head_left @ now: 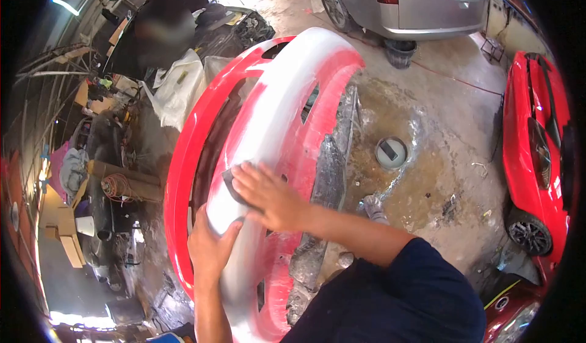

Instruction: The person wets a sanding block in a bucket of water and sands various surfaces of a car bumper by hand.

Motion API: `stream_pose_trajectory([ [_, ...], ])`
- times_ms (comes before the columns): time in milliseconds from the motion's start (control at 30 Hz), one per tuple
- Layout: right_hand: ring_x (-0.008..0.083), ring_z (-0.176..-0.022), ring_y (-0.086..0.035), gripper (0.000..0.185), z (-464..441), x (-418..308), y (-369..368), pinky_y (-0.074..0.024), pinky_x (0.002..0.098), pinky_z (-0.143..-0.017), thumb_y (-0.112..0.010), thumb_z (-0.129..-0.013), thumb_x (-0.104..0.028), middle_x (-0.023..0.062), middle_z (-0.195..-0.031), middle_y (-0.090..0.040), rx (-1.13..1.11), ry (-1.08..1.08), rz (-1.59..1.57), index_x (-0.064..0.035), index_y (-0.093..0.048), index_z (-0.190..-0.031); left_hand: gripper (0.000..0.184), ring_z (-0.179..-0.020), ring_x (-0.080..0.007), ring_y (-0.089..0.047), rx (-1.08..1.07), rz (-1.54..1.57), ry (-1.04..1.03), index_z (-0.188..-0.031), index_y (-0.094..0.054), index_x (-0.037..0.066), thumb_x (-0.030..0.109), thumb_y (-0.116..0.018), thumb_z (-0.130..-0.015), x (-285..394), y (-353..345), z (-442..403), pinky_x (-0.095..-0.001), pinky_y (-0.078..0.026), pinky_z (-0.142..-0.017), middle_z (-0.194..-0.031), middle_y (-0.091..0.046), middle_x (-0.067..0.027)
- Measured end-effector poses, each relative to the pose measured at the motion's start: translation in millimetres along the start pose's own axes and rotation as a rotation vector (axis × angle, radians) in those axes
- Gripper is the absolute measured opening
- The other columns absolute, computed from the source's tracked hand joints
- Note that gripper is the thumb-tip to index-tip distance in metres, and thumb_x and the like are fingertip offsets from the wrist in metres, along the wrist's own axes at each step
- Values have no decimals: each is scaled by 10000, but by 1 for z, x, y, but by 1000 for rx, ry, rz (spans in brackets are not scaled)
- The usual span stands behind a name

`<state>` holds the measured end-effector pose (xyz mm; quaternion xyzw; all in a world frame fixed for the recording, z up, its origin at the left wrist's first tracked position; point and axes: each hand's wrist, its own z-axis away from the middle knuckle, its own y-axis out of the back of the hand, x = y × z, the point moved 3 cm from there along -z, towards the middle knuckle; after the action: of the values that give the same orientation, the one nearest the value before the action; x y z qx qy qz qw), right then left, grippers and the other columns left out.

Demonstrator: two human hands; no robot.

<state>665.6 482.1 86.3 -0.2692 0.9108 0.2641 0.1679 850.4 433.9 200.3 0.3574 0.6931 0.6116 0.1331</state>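
A car bumper (pixel 287 92), bright red with a broad whitish band along it, stretches lengthwise in front of me. My right hand (pixel 268 196) lies flat across the band, fingers extended, pressing a dark piece of sandpaper (pixel 232 187) against the surface. Most of that sheet is hidden under the palm. Just below it, my left hand (pixel 210 245) rests on the bumper near its inner edge, thumb spread from the fingers, holding nothing loose. The bumper's pinkish, scuffed side shows openings, and dull grey material (pixel 329 166) lies alongside it.
A round container (pixel 391 153) with a dark block in it sits on the wet concrete floor. A dark bucket (pixel 401 53) stands behind a silver vehicle (pixel 427 10). Red car parts (pixel 531 129) are at right. Cardboard (pixel 67 230) and clutter line the left.
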Motion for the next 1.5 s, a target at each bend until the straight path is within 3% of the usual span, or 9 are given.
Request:
stream_pose_trajectory([
  [167, 384, -1487, -364, 553, -59, 169, 56, -243, 507, -1235, -495, -1023, -296, 228, -1561, -441, 263, -352, 133, -8, -464, -1494, 760, -1070, -416, -689, -15, 9, 12, -1348, -549, 17, 407, -858, -773, -5, 1, 1, -471, -548, -895, -1166, -700, -240],
  [300, 388, -1496, -343, 552, -86, 138, 73, -209, 514, -1250, -536, -1016, -220, 225, -1575, -426, 150, -612, 42, -4, -439, -1514, 786, -1067, -416, -689, -15, -79, 11, -1345, -550, 6, 465, -838, -776, 1, 6, -2, -474, -549, -899, -1181, -696, -241],
  [367, 381, -1503, -337, 579, -51, 86, 2, -209, 560, -1236, -559, -1001, -257, 212, -1590, -412, 131, -163, 495, 1, -446, -1506, 795, -1065, -416, -688, 1, -105, -2, -1338, -550, -9, 477, -833, -776, -3, 4, -3, -475, -550, -905, -1194, -689, -248],
  [467, 386, -1487, -366, 563, -19, -56, 2, -228, 599, -1219, -578, -968, -221, 225, -1568, -431, -195, 60, 57, -2, -463, -1473, 816, -1067, -416, -688, -23, -45, -28, -1339, -541, -31, 493, -824, -780, -13, -1, -1, -482, -550, -912, -1212, -679, -259],
  [567, 398, -1475, -379, 543, -30, -12, 23, -239, 602, -1209, -572, -959, -216, 230, -1558, -440, -87, 108, 132, -13, -481, -1454, 841, -1068, -416, -687, -12, -49, -49, -1350, -528, -44, 525, -802, -794, -16, 1, 2, -494, -550, -910, -1216, -676, -263],
  [800, 465, -1469, -335, 625, -94, 152, 63, -239, 549, -1224, -600, -981, -252, 272, -1571, -392, -57, -414, 676, -11, -408, -1525, 707, -1054, -421, -687, -23, -50, -29, -1341, -537, -45, 537, -618, -947, -10, 10, 3, -496, -549, -887, -1215, -674, -267],
  [933, 455, -1472, -345, 634, -54, 12, 1, -212, 551, -1236, -618, -923, -127, 296, -1546, -405, 135, 4, 117, 62, -408, -1491, 508, -1038, -418, -682, 113, 5, -61, -1288, -599, 2, 432, -500, -1036, -20, 4, 10, -500, -543, -864, -1179, -692, -235],
  [1133, 445, -1437, -394, 623, -13, -94, -25, -241, 574, -1218, -586, -928, -284, 295, -1493, -457, -360, 362, -113, 75, -481, -1426, 416, -1050, -397, -669, 226, 165, 180, -1205, -655, 44, 395, -508, -1037, -21, 5, 33, -504, -511, -887, -1139, -706, -191],
  [1500, 402, -1495, -338, 622, -88, 259, 72, -193, 486, -1265, -588, -955, -125, 251, -1589, -391, 100, -312, 158, 65, -400, -1516, 302, -941, -379, -647, 631, -284, 393, -1095, -669, 70, 343, -598, -987, -16, -19, 75, -502, -473, -860, -1004, -690, -158],
])
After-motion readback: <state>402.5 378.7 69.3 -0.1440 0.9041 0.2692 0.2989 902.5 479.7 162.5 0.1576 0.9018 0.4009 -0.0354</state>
